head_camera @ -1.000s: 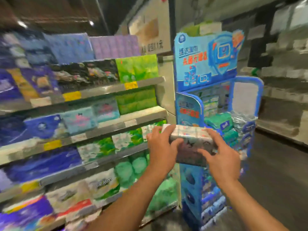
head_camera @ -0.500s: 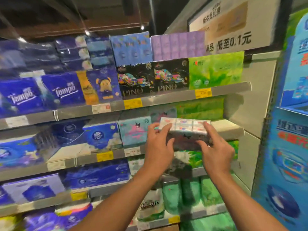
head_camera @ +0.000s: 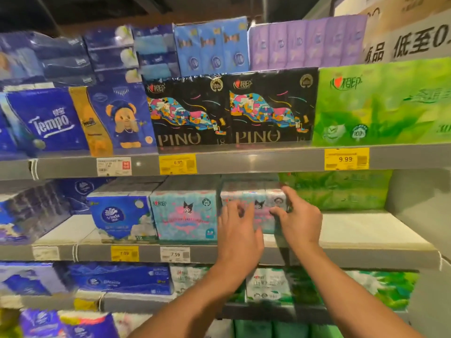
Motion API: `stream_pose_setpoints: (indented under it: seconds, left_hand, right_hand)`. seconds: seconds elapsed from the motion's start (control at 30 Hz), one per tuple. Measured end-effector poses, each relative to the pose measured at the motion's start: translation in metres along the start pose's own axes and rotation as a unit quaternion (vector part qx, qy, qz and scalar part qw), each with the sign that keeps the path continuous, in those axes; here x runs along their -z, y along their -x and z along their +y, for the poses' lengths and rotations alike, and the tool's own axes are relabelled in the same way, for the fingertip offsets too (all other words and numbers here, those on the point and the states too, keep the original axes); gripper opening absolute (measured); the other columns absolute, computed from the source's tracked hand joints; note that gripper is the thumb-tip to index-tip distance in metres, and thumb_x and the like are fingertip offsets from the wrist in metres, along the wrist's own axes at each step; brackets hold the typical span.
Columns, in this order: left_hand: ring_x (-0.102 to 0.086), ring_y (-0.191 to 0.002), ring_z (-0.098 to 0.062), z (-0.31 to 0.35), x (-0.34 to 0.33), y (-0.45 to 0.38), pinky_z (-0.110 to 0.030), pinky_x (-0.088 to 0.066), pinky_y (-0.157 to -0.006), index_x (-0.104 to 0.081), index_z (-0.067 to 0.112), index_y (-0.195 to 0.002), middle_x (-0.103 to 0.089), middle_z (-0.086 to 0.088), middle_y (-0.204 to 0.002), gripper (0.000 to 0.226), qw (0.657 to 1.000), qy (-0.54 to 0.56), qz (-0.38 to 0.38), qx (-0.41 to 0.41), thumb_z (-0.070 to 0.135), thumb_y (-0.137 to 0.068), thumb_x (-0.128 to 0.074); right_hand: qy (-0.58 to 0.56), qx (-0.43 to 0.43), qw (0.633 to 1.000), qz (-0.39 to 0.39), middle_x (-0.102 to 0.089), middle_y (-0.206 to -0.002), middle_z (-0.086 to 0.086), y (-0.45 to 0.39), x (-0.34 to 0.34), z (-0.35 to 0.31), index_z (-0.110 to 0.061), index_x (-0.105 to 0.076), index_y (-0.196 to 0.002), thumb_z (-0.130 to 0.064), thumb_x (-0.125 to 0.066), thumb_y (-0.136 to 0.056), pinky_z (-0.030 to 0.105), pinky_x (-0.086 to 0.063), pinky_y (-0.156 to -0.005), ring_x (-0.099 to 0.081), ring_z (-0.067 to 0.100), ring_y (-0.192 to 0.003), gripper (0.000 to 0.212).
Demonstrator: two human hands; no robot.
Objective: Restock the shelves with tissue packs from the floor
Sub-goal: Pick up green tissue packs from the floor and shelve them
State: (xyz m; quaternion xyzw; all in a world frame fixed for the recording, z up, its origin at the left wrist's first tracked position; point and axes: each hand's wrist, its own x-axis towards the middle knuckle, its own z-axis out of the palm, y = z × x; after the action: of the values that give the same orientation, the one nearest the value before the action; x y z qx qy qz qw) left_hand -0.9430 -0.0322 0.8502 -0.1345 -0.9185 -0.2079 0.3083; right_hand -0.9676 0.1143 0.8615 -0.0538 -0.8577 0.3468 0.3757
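2 hands on 1 pastel tissue pack on the middle shelf, printed face out, long axis across the shelf. Left to right: 1 Vinda pack, 1 matching pastel pack just beside ours, left hand spread on the front, right hand fingers curled round the right edge, green packs behind.

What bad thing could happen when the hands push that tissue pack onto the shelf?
The tissue pack sits near the shelf's front edge, so it might tip off if the left hand and right hand let go too soon. Pushed crooked, it could bump the matching pack or the green packs beside it.
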Motion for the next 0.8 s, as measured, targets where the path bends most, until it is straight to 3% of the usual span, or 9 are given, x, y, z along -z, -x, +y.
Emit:
stream_pose_setpoints:
  seconds: [0.1, 0.27, 0.37, 0.5, 0.67, 0.8]
  left_hand:
    - [-0.041, -0.120, -0.019, -0.007, -0.020, -0.006, -0.036, -0.042, -0.102, -0.039, 0.027, -0.142, -0.039, 0.001, -0.128, 0.060, 0.996, 0.038, -0.066, 0.052, 0.034, -0.087, -0.063]
    - [-0.042, -0.119, -0.018, -0.019, -0.031, -0.011, -0.035, -0.042, -0.103, -0.040, 0.035, -0.130, -0.036, 0.005, -0.126, 0.054, 0.991, 0.069, -0.079, 0.088, 0.034, -0.084, -0.067]
    - [-0.043, -0.114, -0.018, -0.020, -0.035, -0.012, -0.035, -0.043, -0.101, -0.042, 0.033, -0.126, -0.034, 0.005, -0.123, 0.051, 0.991, 0.062, -0.071, 0.098, 0.034, -0.082, -0.069]
    - [-0.045, -0.114, -0.016, -0.014, -0.035, -0.011, -0.035, -0.043, -0.102, -0.045, 0.033, -0.122, -0.035, 0.007, -0.123, 0.050, 0.986, 0.077, -0.093, 0.117, 0.038, -0.080, -0.071]
    - [-0.048, -0.106, -0.013, -0.001, -0.020, 0.004, -0.024, -0.041, -0.093, -0.053, 0.028, -0.117, -0.040, 0.007, -0.113, 0.039, 0.984, 0.106, -0.119, 0.075, 0.034, -0.083, -0.070]
    - [-0.051, -0.107, -0.017, 0.023, -0.007, 0.039, -0.025, -0.039, -0.091, -0.058, 0.027, -0.113, -0.047, 0.001, -0.116, 0.035, 0.977, 0.155, -0.143, 0.016, 0.032, -0.081, -0.071]
  right_hand:
    - [0.028, -0.015, 0.999, -0.041, -0.072, -0.089, 0.014, -0.018, -0.019, 0.006, -0.022, -0.064, -0.120, -0.039, -0.078, -0.078, 0.036, -0.041, -0.060, -0.065, 0.038, -0.084, 0.047]
    - [0.089, -0.049, 0.990, -0.097, -0.067, -0.102, 0.019, -0.029, -0.032, 0.005, -0.011, -0.059, -0.102, -0.042, -0.068, -0.087, 0.038, -0.041, -0.068, -0.062, 0.040, -0.096, 0.036]
    - [0.087, -0.042, 0.987, -0.126, -0.068, -0.104, 0.018, -0.027, -0.032, 0.007, -0.015, -0.053, -0.122, -0.045, -0.062, -0.091, 0.037, -0.039, -0.068, -0.062, 0.040, -0.097, 0.044]
    - [-0.008, 0.006, 0.984, -0.180, -0.066, -0.111, 0.011, -0.025, -0.019, 0.011, -0.028, -0.028, -0.149, -0.039, -0.068, -0.089, 0.035, -0.044, -0.070, -0.062, 0.035, -0.098, 0.073]
    - [-0.046, 0.050, 0.987, -0.145, -0.050, -0.144, 0.005, 0.020, 0.019, 0.015, -0.026, -0.033, -0.150, -0.030, -0.073, -0.086, 0.030, -0.040, -0.097, -0.048, 0.025, -0.128, 0.076]
    - [0.000, 0.007, 0.994, -0.107, -0.054, -0.140, 0.003, 0.081, 0.061, 0.025, -0.023, -0.042, -0.146, -0.026, -0.076, -0.082, 0.026, -0.037, -0.101, -0.050, 0.023, -0.127, 0.072]
